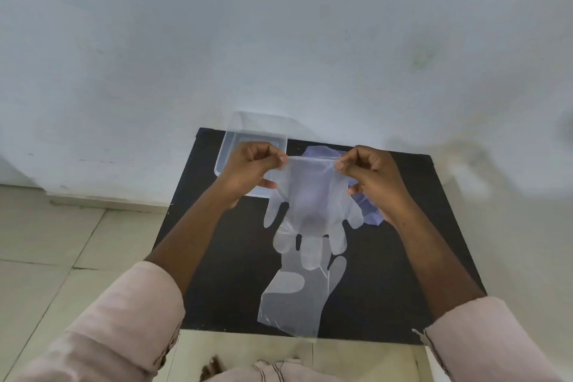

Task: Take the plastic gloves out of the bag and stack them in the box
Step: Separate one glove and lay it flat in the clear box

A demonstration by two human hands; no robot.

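Pale pink sleeves [133,313] (pushed up), bare forearms

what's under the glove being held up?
Under the held glove: bare black table, the tips of a second glove lying flat, and part of a purple bag. The rest of the bag is covered.

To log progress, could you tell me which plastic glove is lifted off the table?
The upper glove, pinched at its cuff by the left hand and right hand, fingers hanging; the other glove lies flat.

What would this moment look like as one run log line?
left hand grip: glove cuff | right hand grip: same cuff | held glove: above table | second glove: flat on table | box: behind left hand
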